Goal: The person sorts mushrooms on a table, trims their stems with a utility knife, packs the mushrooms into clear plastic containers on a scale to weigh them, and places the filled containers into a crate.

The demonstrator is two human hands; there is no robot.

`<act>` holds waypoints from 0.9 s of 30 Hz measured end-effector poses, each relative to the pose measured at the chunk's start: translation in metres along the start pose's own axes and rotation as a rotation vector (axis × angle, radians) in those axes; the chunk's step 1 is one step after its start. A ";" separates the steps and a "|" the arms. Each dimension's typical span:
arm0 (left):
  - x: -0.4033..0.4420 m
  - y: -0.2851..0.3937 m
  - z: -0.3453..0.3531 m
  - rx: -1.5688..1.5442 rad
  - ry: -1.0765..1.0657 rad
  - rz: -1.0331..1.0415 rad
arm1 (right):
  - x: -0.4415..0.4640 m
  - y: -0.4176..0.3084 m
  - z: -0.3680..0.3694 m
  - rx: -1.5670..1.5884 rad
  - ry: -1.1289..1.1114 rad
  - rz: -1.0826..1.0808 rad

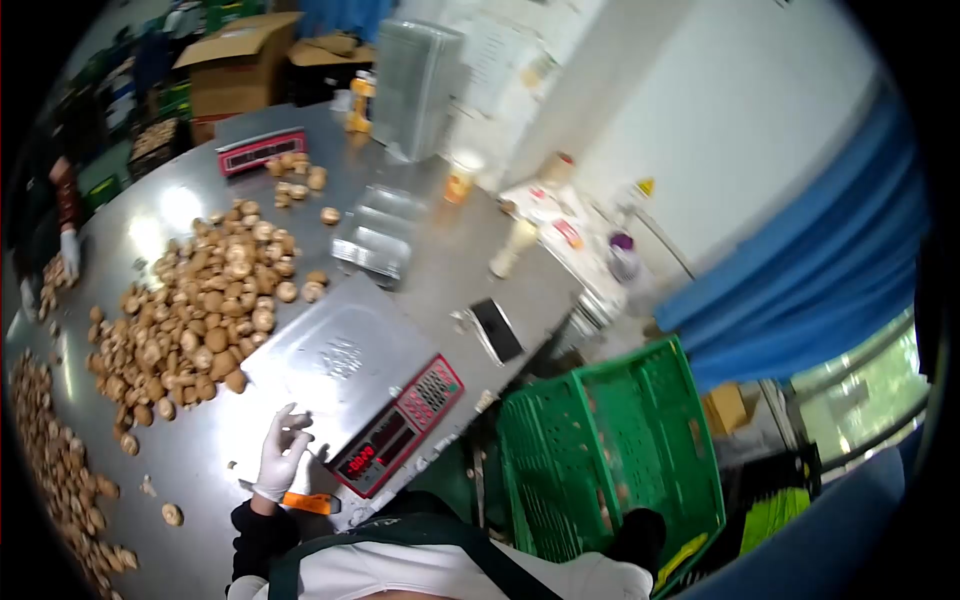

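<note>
My left hand (283, 450), in a white glove, hovers by the near left corner of a digital scale (340, 360). Its fingers are apart and slightly curled, with nothing in them. Just below the wrist lies an orange-handled tool (310, 503), partly covered by the hand and sleeve. The scale's steel pan carries no mushrooms, and its red panel is lit. Beyond the scale a large heap of brown mushrooms (200, 310) spreads over the steel table (200, 490). My right hand is out of sight; a dark sleeve (640, 535) shows over the green crate (610, 440).
Clear plastic trays (380, 235) and a phone-like black object (496, 331) lie beyond the scale. A second scale (262, 150), a cup (461, 176) and stacked clear containers (415, 90) stand farther back. Another person's gloved hand (70, 255) is at the far left, near mushrooms.
</note>
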State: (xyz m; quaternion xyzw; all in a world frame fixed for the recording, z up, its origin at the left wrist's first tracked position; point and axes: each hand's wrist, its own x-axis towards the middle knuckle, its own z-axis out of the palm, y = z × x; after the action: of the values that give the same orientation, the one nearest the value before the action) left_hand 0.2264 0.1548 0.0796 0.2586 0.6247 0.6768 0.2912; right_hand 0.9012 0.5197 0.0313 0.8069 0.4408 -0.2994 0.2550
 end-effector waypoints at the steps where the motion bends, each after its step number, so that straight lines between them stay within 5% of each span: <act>1: -0.002 -0.005 -0.002 0.022 0.027 0.023 | -0.017 -0.036 -0.016 -0.161 0.229 0.002; 3: -0.010 -0.003 -0.011 0.056 0.037 -0.010 | -0.078 -0.113 -0.047 0.092 0.816 -0.198; 6: -0.023 0.007 -0.022 0.113 0.123 -0.039 | -0.180 -0.239 -0.069 0.200 1.254 -0.978; 7: -0.028 0.004 -0.028 0.141 0.155 -0.042 | -0.208 -0.281 -0.069 0.207 1.233 -1.219; 9: -0.037 0.005 -0.036 0.209 0.198 -0.023 | -0.271 -0.366 -0.046 0.602 0.645 -1.642; 11: -0.047 0.002 -0.044 0.274 0.248 -0.049 | -0.300 -0.441 -0.018 0.292 0.737 -1.876; 13: -0.062 0.011 -0.049 0.261 0.301 -0.023 | -0.328 -0.510 0.026 0.285 0.557 -2.063; 16: -0.085 0.017 -0.059 0.226 0.450 -0.092 | -0.352 -0.599 0.079 0.142 0.475 -2.176; 18: -0.100 0.007 -0.067 0.202 0.554 -0.090 | -0.352 -0.651 0.109 0.046 0.637 -2.072; 20: -0.117 -0.005 -0.077 0.296 0.623 -0.095 | -0.348 -0.684 0.131 0.002 0.569 -2.033; 25: -0.154 -0.021 -0.078 0.331 0.819 -0.222 | -0.340 -0.710 0.151 -0.197 0.493 -1.724; 27: -0.163 -0.036 -0.076 0.330 0.868 -0.273 | -0.325 -0.724 0.149 -0.156 0.348 -1.807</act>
State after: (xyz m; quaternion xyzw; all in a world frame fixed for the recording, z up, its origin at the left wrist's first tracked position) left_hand 0.2885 -0.0133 0.0396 -0.0893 0.8158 0.5697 0.0449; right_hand 0.0969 0.5859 0.0512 0.1703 0.9541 -0.2288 -0.0917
